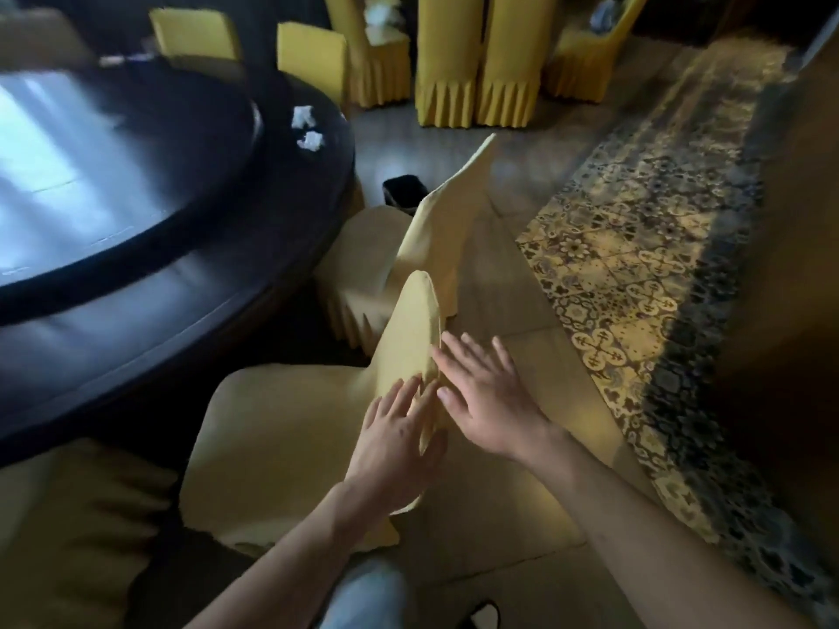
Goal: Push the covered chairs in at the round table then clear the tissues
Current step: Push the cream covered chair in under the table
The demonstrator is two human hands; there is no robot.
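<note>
The left hand and right hand lay flat, fingers straight, against the backrest of the yellow fabric-covered chair (pleated skirt). Its seat faced the round dark glossy table, where two crumpled white tissues lay near the edge.

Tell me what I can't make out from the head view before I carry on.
- Round table: far side blurred, cut off at the left edge.
- Tissues: two show; motion blur hides any farther back.
- Chair legs: hidden by the yellow cover.
- Black bin: contents hidden behind the next chair's back.
- Both hands, left and right: contact with the backrest unclear.
</note>
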